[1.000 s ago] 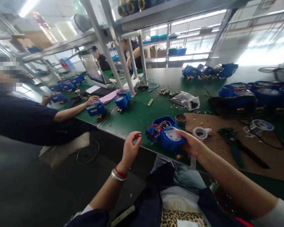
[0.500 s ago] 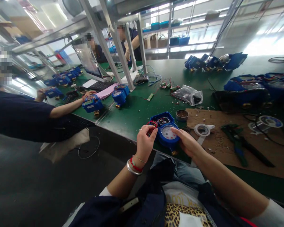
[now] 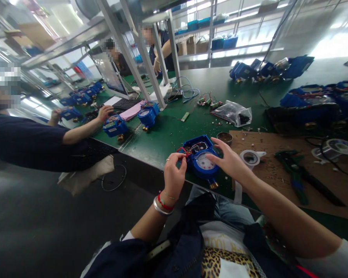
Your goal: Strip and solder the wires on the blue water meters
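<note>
A blue water meter (image 3: 201, 160) with an open housing and a white dial lies at the near edge of the green bench (image 3: 168, 135). My left hand (image 3: 174, 175) pinches the red wires (image 3: 182, 150) at the meter's left side. My right hand (image 3: 229, 162) rests on the meter's right side, fingers spread over the dial rim.
A white tape roll (image 3: 251, 157), a small round tin (image 3: 224, 138) and green pliers (image 3: 292, 170) lie on a brown board (image 3: 281, 146) to the right. A plastic bag (image 3: 233, 114) and several blue meters (image 3: 304, 100) sit farther back. A seated person's hand (image 3: 104, 113) holds another meter (image 3: 114, 126) at left.
My left hand came from the air onto the meter and took hold of the red wires. My right hand shifted from gripping the dial to resting spread on it.
</note>
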Available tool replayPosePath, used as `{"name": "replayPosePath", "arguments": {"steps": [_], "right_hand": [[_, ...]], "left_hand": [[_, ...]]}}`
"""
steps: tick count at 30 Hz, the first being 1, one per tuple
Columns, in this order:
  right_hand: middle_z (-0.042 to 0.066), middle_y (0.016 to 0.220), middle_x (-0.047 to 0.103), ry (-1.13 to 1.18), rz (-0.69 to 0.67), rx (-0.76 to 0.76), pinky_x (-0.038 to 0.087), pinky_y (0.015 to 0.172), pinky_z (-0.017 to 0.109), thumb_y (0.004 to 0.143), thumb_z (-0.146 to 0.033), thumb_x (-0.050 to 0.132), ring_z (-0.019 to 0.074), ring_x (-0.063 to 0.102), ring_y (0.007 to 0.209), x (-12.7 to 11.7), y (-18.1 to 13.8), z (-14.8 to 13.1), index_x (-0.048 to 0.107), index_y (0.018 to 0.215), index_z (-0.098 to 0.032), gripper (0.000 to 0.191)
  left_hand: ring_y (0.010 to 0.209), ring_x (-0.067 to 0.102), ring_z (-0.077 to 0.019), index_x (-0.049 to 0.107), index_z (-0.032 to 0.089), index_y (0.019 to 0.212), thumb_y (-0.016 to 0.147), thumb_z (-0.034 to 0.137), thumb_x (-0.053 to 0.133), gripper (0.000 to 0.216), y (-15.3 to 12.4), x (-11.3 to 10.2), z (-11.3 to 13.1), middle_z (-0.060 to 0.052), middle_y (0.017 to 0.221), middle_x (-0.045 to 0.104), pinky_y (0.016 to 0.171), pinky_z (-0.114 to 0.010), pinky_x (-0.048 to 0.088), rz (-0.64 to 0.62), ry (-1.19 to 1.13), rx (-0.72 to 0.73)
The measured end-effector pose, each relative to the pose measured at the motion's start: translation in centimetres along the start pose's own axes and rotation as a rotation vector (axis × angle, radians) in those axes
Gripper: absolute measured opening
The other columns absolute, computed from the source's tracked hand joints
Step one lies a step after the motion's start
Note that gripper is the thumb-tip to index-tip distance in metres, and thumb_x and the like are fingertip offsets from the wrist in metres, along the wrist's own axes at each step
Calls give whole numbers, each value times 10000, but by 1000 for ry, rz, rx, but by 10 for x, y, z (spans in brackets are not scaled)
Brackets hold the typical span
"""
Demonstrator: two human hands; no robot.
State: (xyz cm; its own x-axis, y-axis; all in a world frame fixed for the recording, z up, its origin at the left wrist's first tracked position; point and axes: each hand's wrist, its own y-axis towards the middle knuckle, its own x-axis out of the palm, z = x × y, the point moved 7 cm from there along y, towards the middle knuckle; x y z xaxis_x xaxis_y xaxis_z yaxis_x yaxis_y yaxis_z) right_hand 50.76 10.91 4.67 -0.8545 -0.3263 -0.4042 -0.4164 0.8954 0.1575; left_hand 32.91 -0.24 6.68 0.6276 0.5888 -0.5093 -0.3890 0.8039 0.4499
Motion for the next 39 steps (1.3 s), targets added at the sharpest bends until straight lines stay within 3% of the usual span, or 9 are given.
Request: {"name": "replayPosePath", "arguments": {"steps": [2,5,8,11,18,23,27,33,39], "right_hand": [[44,1384,475,-127,-2,-226,327,1107,448,822,-311,650,253,436,1291,1,8,-27,585,1236,-276,421],[54,1399,456,-280,-7,-430,342,1092,444,865,-218,582,253,421,1295,10,19,-57,693,1019,-234,190],[65,1370,480,-383,-4,-492,350,1079,464,875,-198,568,270,436,1271,20,33,-67,721,891,-206,154],[77,1307,536,-428,-48,-460,371,1057,468,878,-200,569,274,482,1218,27,45,-60,731,852,-195,165],[77,1258,585,-366,-155,-412,392,1029,413,843,-198,621,239,538,1167,31,49,-53,722,832,-188,103],[97,1170,629,-290,-86,-386,425,973,377,834,-189,624,221,592,1075,23,43,-55,681,783,-163,81],[93,1126,646,-251,9,-347,430,950,372,830,-198,627,217,608,1036,11,34,-54,648,759,-172,78],[80,1217,603,-185,23,-381,386,1011,387,828,-177,597,217,552,1143,4,15,-50,599,792,-185,36],[84,1182,586,-179,23,-496,374,1000,403,829,-164,581,230,509,1136,3,0,-61,554,816,-192,42]], "left_hand": [[887,622,-176,633,194,949,907,232,535,113,-4,-4,-1,-52,935,664,834,-327,489,27,-46,-13],[923,621,-170,648,198,940,908,227,543,113,-10,-11,4,-51,968,661,860,-332,494,90,-89,41],[944,600,-171,659,196,906,899,213,558,103,-15,-20,11,-56,975,630,868,-341,493,158,-40,114],[917,607,-160,657,197,913,899,195,557,101,-18,-24,16,-53,960,633,840,-326,507,147,-32,175],[931,669,-137,618,206,1020,924,123,481,187,-17,-15,33,-59,1051,689,808,-277,554,-124,-189,346],[1004,667,-175,598,182,1039,938,143,443,189,-6,2,44,-105,1196,660,849,-303,539,-354,62,517],[1052,653,-172,590,189,1046,947,157,434,188,4,1,38,-87,1198,662,891,-298,523,-295,95,451],[981,666,-162,617,202,1027,946,218,472,167,6,-7,30,-47,1097,702,875,-291,511,-127,71,212],[645,637,-112,654,195,977,937,291,499,186,10,-2,29,-8,782,694,672,-227,499,-180,-37,45]]}}
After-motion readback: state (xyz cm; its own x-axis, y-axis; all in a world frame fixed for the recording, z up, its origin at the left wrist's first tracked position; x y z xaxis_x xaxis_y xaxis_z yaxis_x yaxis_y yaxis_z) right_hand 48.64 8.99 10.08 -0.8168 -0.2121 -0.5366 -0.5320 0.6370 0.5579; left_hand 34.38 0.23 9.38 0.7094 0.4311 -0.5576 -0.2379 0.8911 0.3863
